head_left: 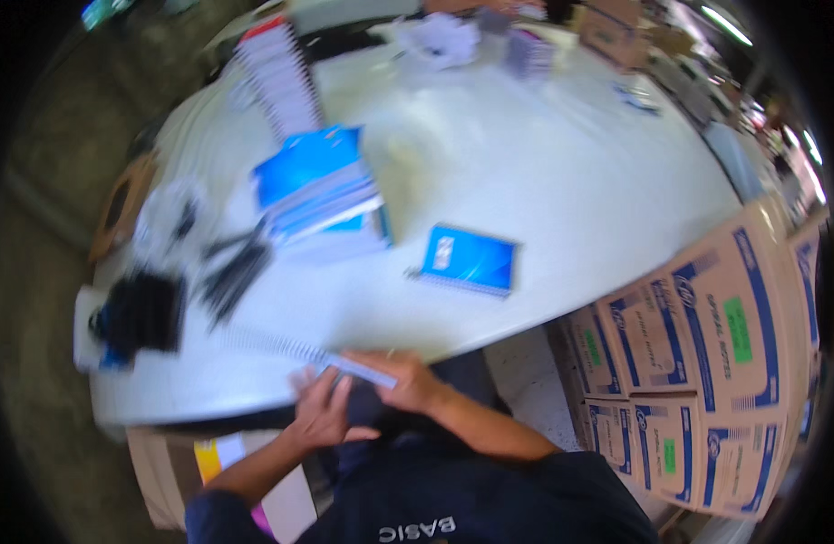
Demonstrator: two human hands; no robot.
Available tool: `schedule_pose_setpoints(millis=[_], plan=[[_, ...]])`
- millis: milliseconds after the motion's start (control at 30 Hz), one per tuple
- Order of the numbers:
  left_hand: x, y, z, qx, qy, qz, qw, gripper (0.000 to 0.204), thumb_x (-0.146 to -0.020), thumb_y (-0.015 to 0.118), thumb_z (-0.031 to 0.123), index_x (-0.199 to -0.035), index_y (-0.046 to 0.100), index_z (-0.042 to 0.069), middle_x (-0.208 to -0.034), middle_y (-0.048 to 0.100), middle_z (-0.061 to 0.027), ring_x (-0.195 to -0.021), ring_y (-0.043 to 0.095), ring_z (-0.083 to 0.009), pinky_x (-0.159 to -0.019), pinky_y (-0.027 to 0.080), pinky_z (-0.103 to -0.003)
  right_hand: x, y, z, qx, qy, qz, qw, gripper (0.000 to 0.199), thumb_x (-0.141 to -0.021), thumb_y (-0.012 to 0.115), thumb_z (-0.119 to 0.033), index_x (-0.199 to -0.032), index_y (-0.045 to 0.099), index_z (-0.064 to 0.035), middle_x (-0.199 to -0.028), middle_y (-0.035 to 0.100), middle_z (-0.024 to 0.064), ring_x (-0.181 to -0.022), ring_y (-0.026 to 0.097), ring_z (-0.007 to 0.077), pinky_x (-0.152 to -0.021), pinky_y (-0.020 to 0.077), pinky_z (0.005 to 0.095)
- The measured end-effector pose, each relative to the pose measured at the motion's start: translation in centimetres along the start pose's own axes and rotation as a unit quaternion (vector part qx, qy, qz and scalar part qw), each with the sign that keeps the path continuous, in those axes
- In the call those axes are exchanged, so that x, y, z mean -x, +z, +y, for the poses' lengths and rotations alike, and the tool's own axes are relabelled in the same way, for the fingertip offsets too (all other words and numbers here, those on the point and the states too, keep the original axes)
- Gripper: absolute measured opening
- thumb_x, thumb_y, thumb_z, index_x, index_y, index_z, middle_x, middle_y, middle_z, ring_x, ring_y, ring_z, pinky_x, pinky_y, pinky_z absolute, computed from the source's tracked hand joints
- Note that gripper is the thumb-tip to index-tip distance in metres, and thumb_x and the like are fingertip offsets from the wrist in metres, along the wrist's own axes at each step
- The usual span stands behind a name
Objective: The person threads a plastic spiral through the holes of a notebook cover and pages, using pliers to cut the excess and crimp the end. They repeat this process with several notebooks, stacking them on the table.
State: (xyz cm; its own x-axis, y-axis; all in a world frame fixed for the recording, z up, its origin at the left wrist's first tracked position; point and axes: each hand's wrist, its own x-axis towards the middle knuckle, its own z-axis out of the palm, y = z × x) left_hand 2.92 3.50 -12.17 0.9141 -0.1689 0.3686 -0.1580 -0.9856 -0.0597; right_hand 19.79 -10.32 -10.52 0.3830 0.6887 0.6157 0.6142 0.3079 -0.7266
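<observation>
At the table's near edge my right hand [408, 383] grips a small notebook [370, 370], seen edge-on as a thin pale strip. A long spiral coil [286, 344] reaches from the notebook's left end out over the table. My left hand [324, 403] is beside that end, its thumb and fingers apart; motion blurs the fingertips, so whether they touch the coil is unclear. Farther out lies a blue spiral notebook [469, 259], flat on the table. To its left rests an uneven stack of blue-covered notebooks or covers with white sheets [322, 195].
Dark thin strips [234, 279], a black bundle [145, 310] and crumpled clear plastic [168, 222] lie on the left of the white table [571, 190]. A spiral-bound pile [281, 86] is behind the blue stack. Cardboard cartons [698, 354] are stacked at the right; an open box [159, 471] sits below left.
</observation>
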Motion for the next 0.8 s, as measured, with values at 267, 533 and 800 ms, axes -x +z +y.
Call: schedule_pose_setpoints(millis=[267,533,800], plan=[[1.6,2.2,0.3,0.018,-0.031,-0.023,0.999,0.11,-0.08,0.035,0.076,-0.141,0.007,-0.011,-0.149,0.007,-0.0278,-0.133,0.008,-0.0545,-0.101,0.006,-0.07,-0.9,0.6,0.3,-0.059,0.027,-0.017,0.998,0.055,-0.069,0.059,0.006,-0.122,0.058,-0.0103,-0.114,0.062,0.0146,-0.099,0.062,0.0317,-0.086,0.0491,0.038],[-1.7,2.4,-1.2,0.13,-0.073,0.097,0.984,0.109,-0.079,0.042,0.075,-0.144,0.004,-0.004,-0.148,0.002,-0.0304,-0.133,0.004,-0.0551,-0.103,0.006,-0.067,-1.1,1.3,0.1,-0.058,0.041,-0.034,0.997,0.058,-0.069,0.064,0.002,-0.125,0.056,-0.0109,-0.112,0.063,0.0151,-0.101,0.06,0.0338,-0.086,0.0484,0.0393],[-5.3,-0.4,-2.0,-0.004,-0.084,0.107,0.991,0.105,-0.08,0.033,0.077,-0.145,0.004,0.0,-0.147,0.004,-0.0317,-0.136,0.006,-0.0506,-0.104,0.005,-0.067,-0.8,2.1,0.4,-0.057,0.051,-0.046,0.996,0.051,-0.073,0.063,-0.004,-0.123,0.057,-0.0131,-0.104,0.064,0.0177,-0.091,0.063,0.0366,-0.079,0.0492,0.041]])
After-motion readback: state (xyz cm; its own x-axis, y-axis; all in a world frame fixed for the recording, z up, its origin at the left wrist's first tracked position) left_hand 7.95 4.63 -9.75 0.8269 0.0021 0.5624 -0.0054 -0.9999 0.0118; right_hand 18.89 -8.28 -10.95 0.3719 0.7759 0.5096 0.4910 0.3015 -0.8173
